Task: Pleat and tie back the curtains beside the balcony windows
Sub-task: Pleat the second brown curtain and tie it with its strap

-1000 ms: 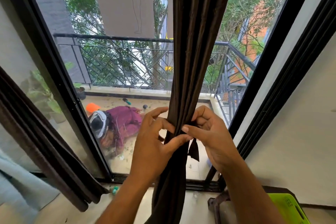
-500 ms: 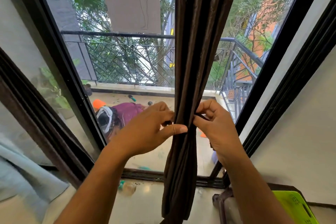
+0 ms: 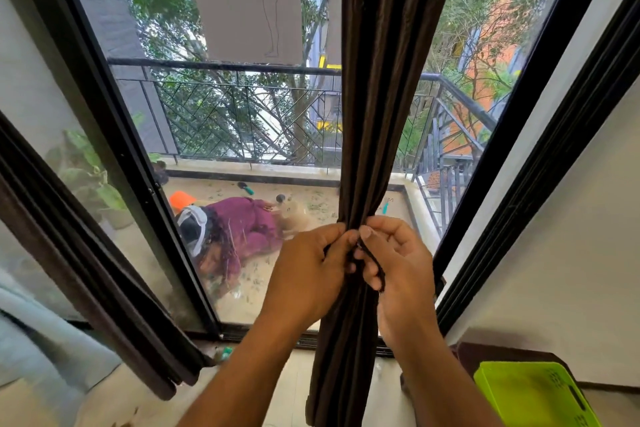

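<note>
both hands have closed in on the front of the curtain (image 3: 377,114) since the earlier frames, thumbs now almost meeting. left hand (image 3: 308,270) and right hand (image 3: 398,267) each pinch a dark tie strip (image 3: 375,263) against the gathered cloth. curtain hangs bunched into narrow vertical folds before the window glass (image 3: 242,149). pleating looks complete; the knot appears unfinished, judged from the loose strip. cloth is dark brown, matte, soft and ribbed by its folds.
</note>
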